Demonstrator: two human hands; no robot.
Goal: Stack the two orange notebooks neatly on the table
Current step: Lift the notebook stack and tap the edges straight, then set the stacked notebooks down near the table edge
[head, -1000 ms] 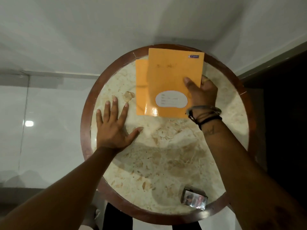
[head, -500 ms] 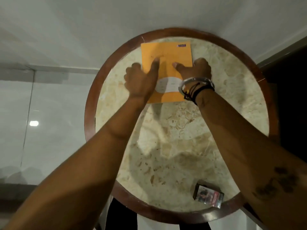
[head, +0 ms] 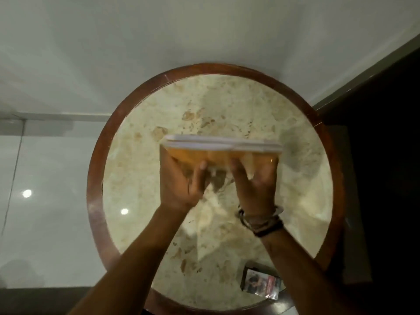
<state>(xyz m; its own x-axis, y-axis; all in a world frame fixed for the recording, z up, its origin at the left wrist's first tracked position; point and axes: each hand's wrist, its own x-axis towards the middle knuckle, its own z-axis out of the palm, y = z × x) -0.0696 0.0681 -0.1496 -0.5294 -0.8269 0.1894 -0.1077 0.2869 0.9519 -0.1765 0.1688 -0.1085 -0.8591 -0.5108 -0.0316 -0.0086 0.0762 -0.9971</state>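
Observation:
The two orange notebooks [head: 218, 156] are held together on edge above the middle of the round marble table [head: 145, 178], their white page edges facing up toward me. My left hand [head: 179, 183] grips their left side, thumb on the near cover. My right hand [head: 255, 180], with bracelets at the wrist, grips the right side. The picture is blurred, so I cannot tell whether the lower edge touches the tabletop.
A small printed box [head: 261, 284] lies near the table's front right rim. The table has a dark wooden rim [head: 95, 201]. White tiled floor lies to the left, and a dark area stands at the right.
Both hands have lifted the stacked notebooks from lying flat at the far side and tipped them upright on edge, nearer the table's middle.

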